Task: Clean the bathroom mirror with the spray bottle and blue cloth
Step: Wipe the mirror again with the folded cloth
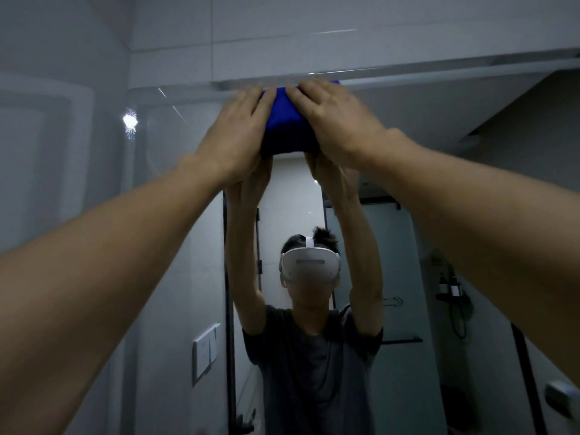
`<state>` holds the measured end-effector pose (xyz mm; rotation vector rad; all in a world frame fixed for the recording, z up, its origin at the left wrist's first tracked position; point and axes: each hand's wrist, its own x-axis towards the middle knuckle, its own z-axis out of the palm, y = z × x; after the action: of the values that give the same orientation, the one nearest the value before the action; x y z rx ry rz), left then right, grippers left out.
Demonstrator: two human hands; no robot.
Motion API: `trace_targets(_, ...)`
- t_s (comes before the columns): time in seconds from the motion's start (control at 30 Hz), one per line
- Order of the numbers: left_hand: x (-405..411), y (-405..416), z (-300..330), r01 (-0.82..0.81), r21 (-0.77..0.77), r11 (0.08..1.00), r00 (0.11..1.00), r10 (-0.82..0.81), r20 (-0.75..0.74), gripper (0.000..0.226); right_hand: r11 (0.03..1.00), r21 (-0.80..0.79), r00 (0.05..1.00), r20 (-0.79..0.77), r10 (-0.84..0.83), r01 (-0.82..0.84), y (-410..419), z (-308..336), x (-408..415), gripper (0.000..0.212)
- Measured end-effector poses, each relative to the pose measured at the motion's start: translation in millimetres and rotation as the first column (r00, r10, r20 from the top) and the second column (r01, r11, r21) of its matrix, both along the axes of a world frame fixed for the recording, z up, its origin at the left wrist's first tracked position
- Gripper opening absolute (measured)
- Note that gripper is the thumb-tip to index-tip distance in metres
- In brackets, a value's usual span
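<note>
Up near the top edge of the bathroom mirror [408,120], both hands press the blue cloth [287,124] flat against the glass. The left hand [235,133] covers the cloth's left side and the right hand [335,120] its right side, fingers fairly straight and spread over the fabric rather than curled round it, so each is pushing, not gripping. The cloth looks soft, light and bunched into a thick pad; it should fold and slide easily, and probably wants steady palm pressure near its middle so it does not slip out sideways. The glass is hard, smooth and breakable, so firm but even pressure seems wise. No spray bottle shows in this view. Reflected below are the person's raised arms and a headset [309,265].
</note>
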<state>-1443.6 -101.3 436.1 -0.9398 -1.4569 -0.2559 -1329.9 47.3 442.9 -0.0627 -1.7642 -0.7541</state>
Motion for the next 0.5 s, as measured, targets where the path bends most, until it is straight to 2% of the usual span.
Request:
trace_targets(0.23, -1.1, -6.5, -58.3, -0.020, 0.010, 1.000, 1.000, 0.020, 0.020, 0.073, 1.000, -0.004, 0.999, 0.029, 0.024, -0.024, 0.1, -52.1, -3.8, 0.072)
trace_targets(0.5, -0.6, -21.9, -141.8, 0.014, -0.095, 0.995, 0.999, -0.011, 0.032, 0.076, 0.997, 0.042, 0.997, -0.002, 0.071, -0.071, 5.3, -141.8, -5.3, 0.072)
